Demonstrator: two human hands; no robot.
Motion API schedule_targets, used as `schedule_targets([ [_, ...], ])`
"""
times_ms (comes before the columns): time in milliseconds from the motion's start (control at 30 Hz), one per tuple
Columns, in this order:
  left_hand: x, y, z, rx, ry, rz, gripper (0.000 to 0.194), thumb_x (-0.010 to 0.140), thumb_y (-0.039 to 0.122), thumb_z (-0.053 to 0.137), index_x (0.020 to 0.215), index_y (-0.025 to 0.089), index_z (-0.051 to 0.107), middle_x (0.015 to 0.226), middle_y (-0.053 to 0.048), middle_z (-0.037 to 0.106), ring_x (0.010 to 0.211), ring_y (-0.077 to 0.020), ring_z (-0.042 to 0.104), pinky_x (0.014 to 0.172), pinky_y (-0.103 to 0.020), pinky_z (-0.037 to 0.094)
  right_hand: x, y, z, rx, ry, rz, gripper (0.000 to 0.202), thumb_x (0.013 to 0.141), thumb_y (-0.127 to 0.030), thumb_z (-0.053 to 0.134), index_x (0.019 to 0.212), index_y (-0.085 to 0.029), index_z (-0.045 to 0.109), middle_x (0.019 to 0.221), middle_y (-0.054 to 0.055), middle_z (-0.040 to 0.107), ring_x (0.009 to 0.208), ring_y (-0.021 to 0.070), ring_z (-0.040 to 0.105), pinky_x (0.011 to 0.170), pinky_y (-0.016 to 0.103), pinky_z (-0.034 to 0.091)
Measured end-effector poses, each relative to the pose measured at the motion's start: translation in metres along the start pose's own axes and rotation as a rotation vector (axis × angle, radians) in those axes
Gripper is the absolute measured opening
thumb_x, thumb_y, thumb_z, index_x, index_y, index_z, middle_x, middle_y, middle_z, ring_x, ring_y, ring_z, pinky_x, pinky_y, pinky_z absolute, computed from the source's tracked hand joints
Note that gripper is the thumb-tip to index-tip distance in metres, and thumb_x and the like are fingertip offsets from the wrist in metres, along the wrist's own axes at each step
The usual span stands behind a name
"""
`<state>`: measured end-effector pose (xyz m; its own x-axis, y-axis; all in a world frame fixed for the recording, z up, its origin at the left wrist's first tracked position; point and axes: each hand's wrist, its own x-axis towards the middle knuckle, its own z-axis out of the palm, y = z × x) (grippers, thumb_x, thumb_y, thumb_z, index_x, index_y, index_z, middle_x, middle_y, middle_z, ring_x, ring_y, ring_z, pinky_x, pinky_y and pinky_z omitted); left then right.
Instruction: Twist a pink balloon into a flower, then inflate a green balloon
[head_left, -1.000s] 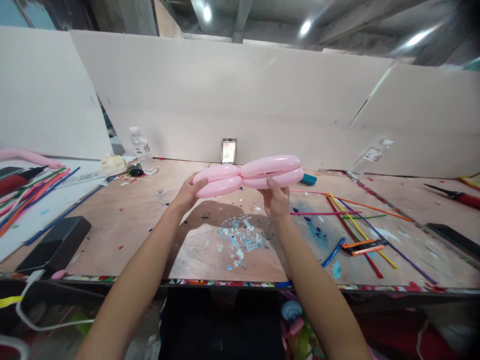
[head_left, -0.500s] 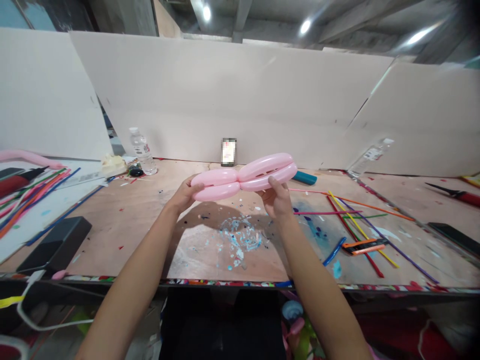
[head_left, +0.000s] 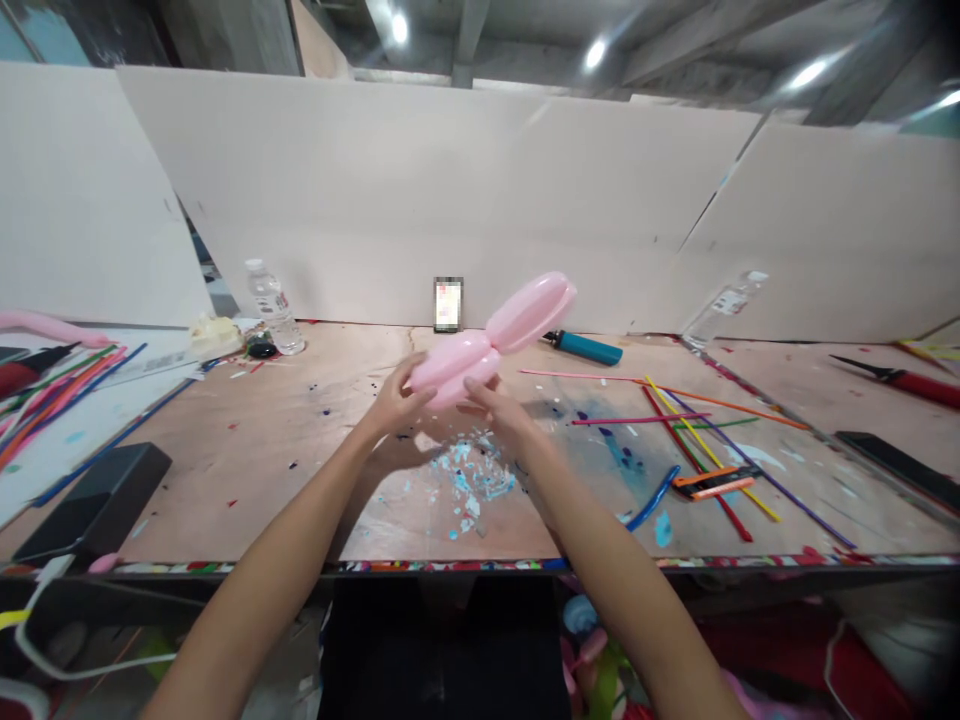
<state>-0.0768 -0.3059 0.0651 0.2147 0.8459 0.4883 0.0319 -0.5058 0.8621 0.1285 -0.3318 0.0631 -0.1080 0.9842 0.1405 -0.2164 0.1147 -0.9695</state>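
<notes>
1. Now both hands hold a pink twisted balloon (head_left: 491, 340) up above the wooden table (head_left: 315, 450).
2. One half of the balloon sits between the hands. The other half sticks up and away from the person, tilted toward the white wall board (head_left: 450, 190).
3. The left hand (head_left: 397, 400) is curled around the near half of the balloon from the left side. Its fingers press on the pink skin.
4. The right hand (head_left: 499, 410) grips the same half from the right side, with the thumb on top. The two hands are very close to each other.
5. Right under the balloon, a little heap of light blue scraps (head_left: 476, 475) lies on the table.
6. Behind the balloon, a small phone (head_left: 448, 304) stands against the wall board.
7. Just right of the balloon's far end, a teal lighter (head_left: 589, 348) lies on the table.
8. Farther right of the balloon, thin flat balloons (head_left: 697, 430) in red, yellow, orange, purple and green lie spread out.
9. Well to the left of the balloon, a water bottle (head_left: 270, 305) stands near the wall board.
10. Far left of the balloon, more long thin balloons (head_left: 60, 390) lie in a bunch, and a black box (head_left: 90, 500) sits at the table's near edge.
</notes>
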Motion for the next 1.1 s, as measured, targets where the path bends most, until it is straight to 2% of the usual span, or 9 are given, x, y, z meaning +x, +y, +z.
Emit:
schedule_targets([
  [133,-0.004,0.001,0.007,-0.075,-0.151,-0.035,0.036,0.08,0.044,0.067,0.104,0.016,0.067,0.121,-0.014,0.062,0.115,-0.0268,0.058,0.099,-0.039,0.045,-0.001,-0.002,0.003,-0.075,0.106,-0.227,0.062,0.073,-0.047,0.072,0.126,-0.021,0.051,0.125,0.009,0.063,0.11,0.0246,0.063,0.092,0.041,0.054],
  [367,-0.001,-0.001,0.005,-0.171,-0.018,-0.109,0.058,0.081,0.045,0.066,0.13,0.02,0.048,0.125,-0.014,0.058,0.105,-0.025,0.063,0.09,-0.044,0.051,0.0,-0.004,-0.009,-0.385,0.08,-0.327,0.068,0.075,-0.049,0.066,0.134,-0.022,0.046,0.133,0.01,0.057,0.116,0.0266,0.057,0.097,0.044,0.049],
  [467,0.0,0.004,0.003,-0.094,0.126,-0.068,0.067,0.08,0.045,0.068,0.137,0.024,0.04,0.133,-0.015,0.051,0.113,-0.0272,0.059,0.095,-0.047,0.049,-0.003,-0.008,-0.012,-0.804,0.203,-0.477,0.08,0.063,-0.04,0.076,0.135,-0.022,0.047,0.132,0.011,0.055,0.119,0.0318,0.052,0.102,0.05,0.043],
  [600,0.0,0.009,-0.012,0.378,0.41,0.196,0.085,0.078,0.036,0.07,0.148,0.028,0.023,0.153,-0.015,0.026,0.138,-0.0308,0.034,0.114,-0.05,0.03,-0.005,-0.012,-0.018,-1.161,0.201,-0.546,0.078,0.064,-0.035,0.072,0.136,-0.02,0.047,0.126,0.015,0.057,0.112,0.0352,0.053,0.097,0.052,0.044],
  [700,-0.001,0.01,-0.022,0.753,0.274,0.351,0.093,0.067,0.029,0.078,0.148,0.025,0.031,0.158,-0.013,0.018,0.147,-0.0379,0.007,0.12,-0.054,0.0,-0.006,-0.011,-0.02,-1.251,0.144,-0.551,0.076,0.067,-0.035,0.071,0.136,-0.018,0.047,0.127,0.016,0.056,0.114,0.0352,0.053,0.099,0.052,0.042],
  [800,-0.004,0.012,-0.017,0.933,0.041,0.343,0.088,0.062,0.025,0.079,0.142,0.024,0.044,0.151,-0.014,0.035,0.144,-0.0446,0.015,0.116,-0.058,-0.012,-0.009,-0.01,-0.018,-1.282,0.027,-0.585,0.075,0.069,-0.035,0.07,0.138,-0.02,0.045,0.13,0.015,0.055,0.118,0.0339,0.051,0.102,0.05,0.04],
  [933,-0.007,0.012,-0.004,0.957,-0.122,0.162,0.065,0.067,0.027,0.072,0.13,0.023,0.056,0.118,-0.015,0.061,0.115,-0.0403,0.053,0.112,-0.058,0.019,-0.012,-0.015,-0.016,-1.285,-0.025,-0.662,0.076,0.067,-0.035,0.072,0.137,-0.022,0.046,0.13,0.013,0.055,0.119,0.0332,0.05,0.104,0.05,0.039],
  [1000,-0.005,0.01,-0.002,0.885,-0.043,0.03,0.058,0.065,0.03,0.072,0.122,0.023,0.06,0.111,-0.014,0.063,0.104,-0.0383,0.058,0.1,-0.053,0.037,-0.012,-0.022,-0.018,-1.225,0.146,-0.744,0.077,0.069,-0.036,0.072,0.139,-0.023,0.042,0.135,0.014,0.051,0.126,0.0339,0.045,0.108,0.052,0.035],
  [1100,0.0,0.007,-0.003,0.573,0.175,-0.16,0.048,0.062,0.033,0.069,0.107,0.019,0.061,0.102,-0.012,0.064,0.092,-0.034,0.061,0.084,-0.047,0.046,-0.01,-0.027,-0.019,-0.969,0.442,-0.75,0.081,0.073,-0.042,0.071,0.143,-0.024,0.034,0.142,0.015,0.043,0.132,0.0321,0.04,0.11,0.055,0.033],
])
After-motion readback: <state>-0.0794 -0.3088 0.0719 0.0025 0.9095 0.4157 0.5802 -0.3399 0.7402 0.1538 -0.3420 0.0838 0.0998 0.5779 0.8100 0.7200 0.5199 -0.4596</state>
